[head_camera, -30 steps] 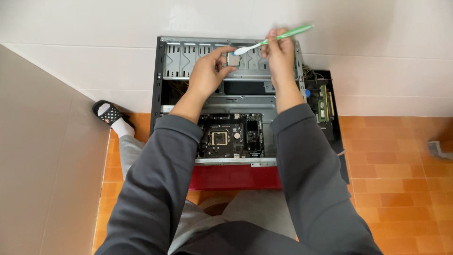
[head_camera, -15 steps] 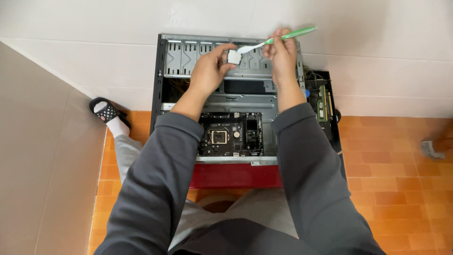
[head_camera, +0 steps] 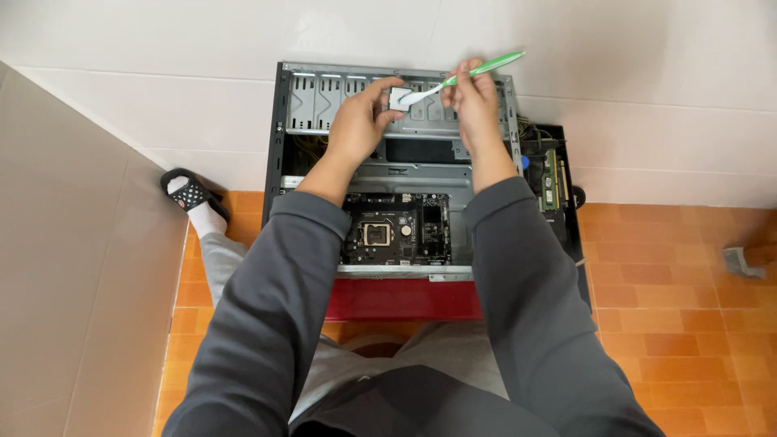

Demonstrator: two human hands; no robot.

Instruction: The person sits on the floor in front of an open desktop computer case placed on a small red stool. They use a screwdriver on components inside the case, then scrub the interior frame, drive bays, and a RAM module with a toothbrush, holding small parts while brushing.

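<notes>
Right-hand grip (head_camera: 473, 101) on toothbrush (head_camera: 461, 75) — over case (head_camera: 279, 146)

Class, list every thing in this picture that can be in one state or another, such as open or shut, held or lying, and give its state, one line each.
Black desktop computer case: lying on its side, side panel off, open.
Dark motherboard: mounted inside, processor socket empty.
Small grey square chip: pinched in the left hand.
Green-and-white toothbrush: gripped by the right hand, head on the chip.
Green memory stick: lying beside the case.
</notes>
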